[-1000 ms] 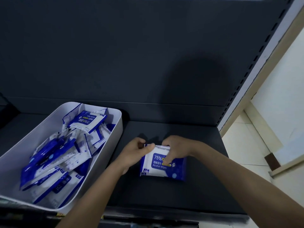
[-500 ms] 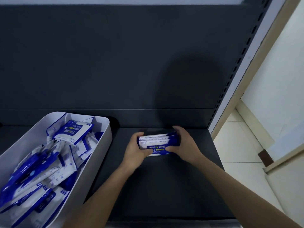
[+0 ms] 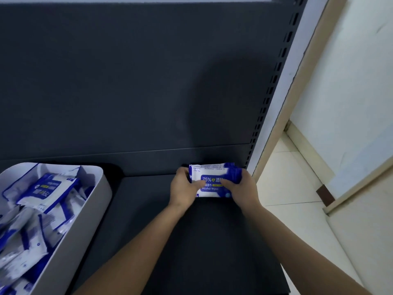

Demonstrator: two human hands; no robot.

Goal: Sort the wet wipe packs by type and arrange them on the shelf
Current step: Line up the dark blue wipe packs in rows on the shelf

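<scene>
A blue and white alcohol wipe pack [image 3: 212, 177] stands on its edge at the back right corner of the dark shelf [image 3: 170, 231], against the back panel. My left hand [image 3: 184, 188] grips its left end and my right hand [image 3: 242, 188] grips its right end, thumbs across the front. At least one more pack seems to stand behind it, mostly hidden. Several more blue and white wipe packs [image 3: 49, 188] lie jumbled in the white bin [image 3: 93, 209] on the left.
The shelf's dark back panel [image 3: 148, 81] rises behind the pack. A perforated upright post [image 3: 274, 86] bounds the shelf on the right. Beyond it are tiled floor [image 3: 293, 188] and a pale wall. Bare shelf lies between the bin and my forearms.
The pack went from lying flat near the shelf's front to standing upright at the back right corner. Both hands moved with it, back and to the right, still holding its ends.
</scene>
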